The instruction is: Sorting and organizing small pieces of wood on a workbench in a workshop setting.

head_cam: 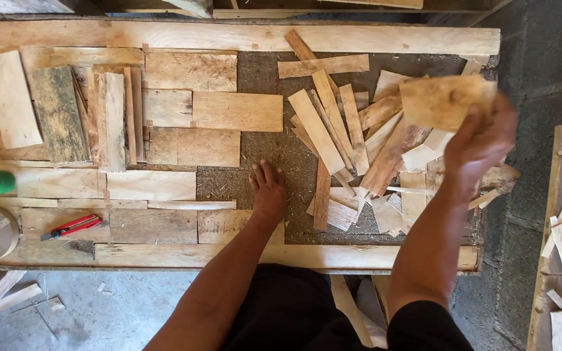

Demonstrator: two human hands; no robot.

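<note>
Wood piece (442,101), flat, tan, blurred, gripped by right hand (479,146).

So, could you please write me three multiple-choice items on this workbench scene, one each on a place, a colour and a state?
1. Where does the flat left hand rest?
A. on the bare rough board surface beside the laid wooden pieces
B. on the green cylinder
C. on the concrete floor

2. What colour is the small utility knife lying on the laid planks?
A. blue
B. red and black
C. yellow

3. What is the state of the right hand?
A. open and empty
B. flat on the frame
C. raised, its fingers gripping a pale flat wooden piece

Answers: 1 A, its palm lies on the dark uncovered patch; 2 B, its body is red with a black tip; 3 C, the piece is held above the heap of loose wooden offcuts.
</note>
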